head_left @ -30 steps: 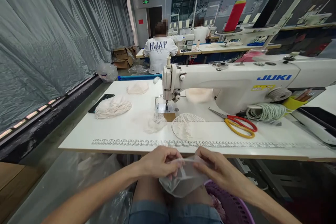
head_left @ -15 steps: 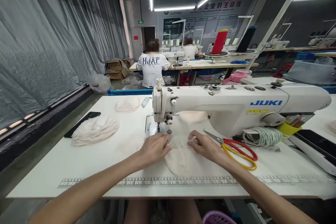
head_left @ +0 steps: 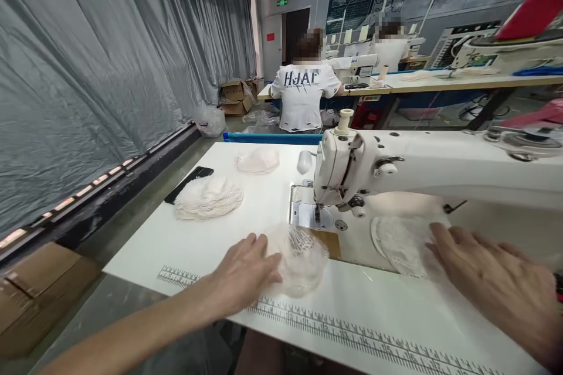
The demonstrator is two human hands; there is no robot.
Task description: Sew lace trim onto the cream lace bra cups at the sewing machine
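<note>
My left hand (head_left: pixel 246 272) is at the front edge of a rounded, cream lace fabric piece (head_left: pixel 303 266). Its fingers and thumb close on the left side of the piece, which lies just in front of the needle plate. Under the machine arm, a second lace piece (head_left: pixel 402 243) lies flat. My right hand (head_left: pixel 488 278) rests at that piece's right edge, with its fingers stretched out. The needle and presser foot (head_left: pixel 317 214) of the white sewing machine (head_left: pixel 409 158) stand above the metal plate, with no fabric under them.
A stack of cream pieces (head_left: pixel 209 196) lies on the left of the white table, partly over a black phone (head_left: pixel 189 183). Behind it is a smaller pale pile (head_left: pixel 258 160). A printed ruler (head_left: pixel 334 325) runs along the front edge. A co-worker (head_left: pixel 307 91) sits ahead.
My hands have moved apart: the right went to the piece under the arm, while the left stays with a lace piece before the needle. The view has turned left; scissors left the view.
</note>
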